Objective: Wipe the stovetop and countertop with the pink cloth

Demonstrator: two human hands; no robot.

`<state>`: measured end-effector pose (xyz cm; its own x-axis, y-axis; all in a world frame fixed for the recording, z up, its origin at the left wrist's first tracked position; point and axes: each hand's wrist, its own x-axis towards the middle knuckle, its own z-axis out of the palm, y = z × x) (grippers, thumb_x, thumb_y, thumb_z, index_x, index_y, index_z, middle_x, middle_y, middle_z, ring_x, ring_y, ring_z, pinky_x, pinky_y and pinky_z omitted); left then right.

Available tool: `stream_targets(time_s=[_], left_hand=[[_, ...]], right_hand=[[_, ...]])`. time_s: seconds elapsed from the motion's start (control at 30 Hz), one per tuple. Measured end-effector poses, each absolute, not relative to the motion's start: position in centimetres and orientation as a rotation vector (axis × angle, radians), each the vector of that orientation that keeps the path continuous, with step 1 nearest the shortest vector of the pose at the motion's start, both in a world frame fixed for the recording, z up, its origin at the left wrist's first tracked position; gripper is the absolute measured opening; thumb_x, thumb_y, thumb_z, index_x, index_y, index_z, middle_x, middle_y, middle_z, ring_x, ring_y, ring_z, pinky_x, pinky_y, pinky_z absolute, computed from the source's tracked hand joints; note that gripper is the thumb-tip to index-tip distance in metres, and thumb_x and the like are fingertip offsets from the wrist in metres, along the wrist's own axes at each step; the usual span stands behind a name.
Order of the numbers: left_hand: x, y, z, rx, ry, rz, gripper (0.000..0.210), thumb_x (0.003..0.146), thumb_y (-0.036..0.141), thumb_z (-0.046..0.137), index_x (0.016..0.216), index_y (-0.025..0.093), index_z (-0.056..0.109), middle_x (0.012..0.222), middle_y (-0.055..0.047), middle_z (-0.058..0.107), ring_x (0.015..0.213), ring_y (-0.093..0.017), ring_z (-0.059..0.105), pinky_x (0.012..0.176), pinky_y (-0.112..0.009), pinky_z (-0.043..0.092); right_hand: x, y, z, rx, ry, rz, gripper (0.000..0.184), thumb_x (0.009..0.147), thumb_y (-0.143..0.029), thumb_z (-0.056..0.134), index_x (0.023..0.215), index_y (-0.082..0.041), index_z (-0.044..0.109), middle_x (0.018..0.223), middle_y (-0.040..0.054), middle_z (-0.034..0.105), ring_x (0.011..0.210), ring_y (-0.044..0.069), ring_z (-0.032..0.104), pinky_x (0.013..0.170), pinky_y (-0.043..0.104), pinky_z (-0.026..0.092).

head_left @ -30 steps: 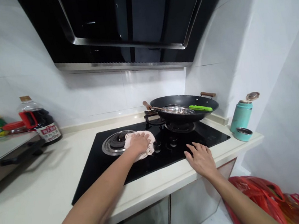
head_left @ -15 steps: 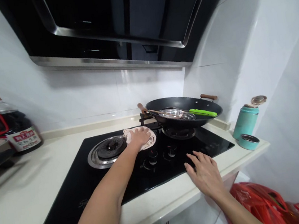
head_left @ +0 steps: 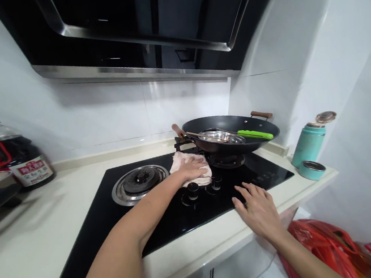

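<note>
My left hand presses down on a pale pink cloth spread over the black glass gas stove, between the two burners. Its fingers reach over the cloth toward the right. Just in front of the cloth are two black control knobs. Left of it lies the bare burner with its steel ring. My right hand has its fingers spread at the stove's front right edge and holds nothing. Behind the cloth, on the right burner, sits a black wok.
Inside the wok lie a steel bowl and a green-handled utensil. A teal flask with its cup stands right of the stove. A soy sauce bottle is at left. The range hood overhangs the stove.
My left hand has slid the cloth right, away from the left burner, and the cloth is spread flatter. My right hand stays about where it was. The view has shifted slightly.
</note>
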<state>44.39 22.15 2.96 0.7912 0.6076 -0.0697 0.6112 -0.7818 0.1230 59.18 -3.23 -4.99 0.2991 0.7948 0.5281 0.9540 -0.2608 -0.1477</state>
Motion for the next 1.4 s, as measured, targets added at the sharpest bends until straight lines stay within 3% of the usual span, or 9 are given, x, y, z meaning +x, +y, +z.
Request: stream_targets(time_s=[0.13, 0.3, 0.43, 0.77, 1.17, 1.4], left_hand=[[44.5, 21.2, 2.7, 2.856, 0.921, -0.029, 0.061, 0.096, 0.068, 0.033, 0.154, 0.050, 0.043, 0.173, 0.010, 0.023, 0.161, -0.031, 0.011, 0.125, -0.067, 0.001], [42.8, 21.3, 2.4, 2.788, 1.102, 0.044, 0.071, 0.091, 0.080, 0.035, 0.156, 0.050, 0.041, 0.176, 0.003, 0.013, 0.160, -0.042, -0.002, 0.118, -0.078, -0.004], [40.5, 20.9, 2.3, 2.710, 1.235, 0.042, 0.076, 0.091, 0.082, 0.034, 0.159, 0.047, 0.037, 0.176, -0.001, 0.012, 0.159, -0.047, -0.001, 0.118, -0.078, 0.004], [35.3, 17.6, 2.4, 2.768, 1.248, 0.054, 0.065, 0.102, 0.068, 0.020, 0.159, 0.043, 0.038, 0.175, -0.001, 0.021, 0.160, -0.036, 0.014, 0.123, -0.067, 0.015], [31.8, 13.6, 2.4, 2.829, 1.244, 0.121, 0.060, 0.106, 0.048, 0.022, 0.160, 0.028, 0.039, 0.172, -0.008, 0.027, 0.158, -0.031, 0.022, 0.124, -0.061, 0.023], [29.2, 10.2, 2.2, 2.831, 1.224, 0.161, 0.061, 0.105, 0.054, 0.024, 0.157, 0.030, 0.044, 0.170, -0.005, 0.034, 0.158, -0.030, 0.024, 0.126, -0.056, 0.022]], right_hand=[[59.5, -3.3, -5.1, -2.124, -1.560, -0.485, 0.050, 0.103, -0.049, 0.040, 0.137, -0.023, 0.065, 0.145, 0.0098, 0.058, 0.138, 0.031, 0.048, 0.116, 0.053, 0.036], [59.8, -3.4, -5.0, -2.122, -1.557, -0.440, 0.052, 0.103, -0.054, 0.039, 0.138, -0.025, 0.065, 0.146, 0.0080, 0.058, 0.138, 0.030, 0.047, 0.116, 0.052, 0.036], [59.8, -3.4, -4.9, -2.133, -1.553, -0.409, 0.053, 0.102, -0.055, 0.038, 0.138, -0.026, 0.064, 0.147, 0.0069, 0.058, 0.137, 0.029, 0.047, 0.116, 0.051, 0.035], [59.6, -3.2, -4.9, -2.149, -1.542, -0.379, 0.052, 0.102, -0.055, 0.040, 0.137, -0.026, 0.065, 0.146, 0.0077, 0.058, 0.138, 0.029, 0.047, 0.116, 0.050, 0.034], [59.3, -3.2, -4.5, -2.172, -1.527, -0.343, 0.054, 0.101, -0.056, 0.039, 0.138, -0.026, 0.065, 0.146, 0.0071, 0.057, 0.137, 0.028, 0.047, 0.117, 0.049, 0.031], [59.6, -3.0, -5.1, -2.176, -1.523, -0.360, 0.056, 0.100, -0.057, 0.037, 0.139, -0.026, 0.065, 0.147, 0.0072, 0.057, 0.137, 0.028, 0.047, 0.117, 0.049, 0.032]])
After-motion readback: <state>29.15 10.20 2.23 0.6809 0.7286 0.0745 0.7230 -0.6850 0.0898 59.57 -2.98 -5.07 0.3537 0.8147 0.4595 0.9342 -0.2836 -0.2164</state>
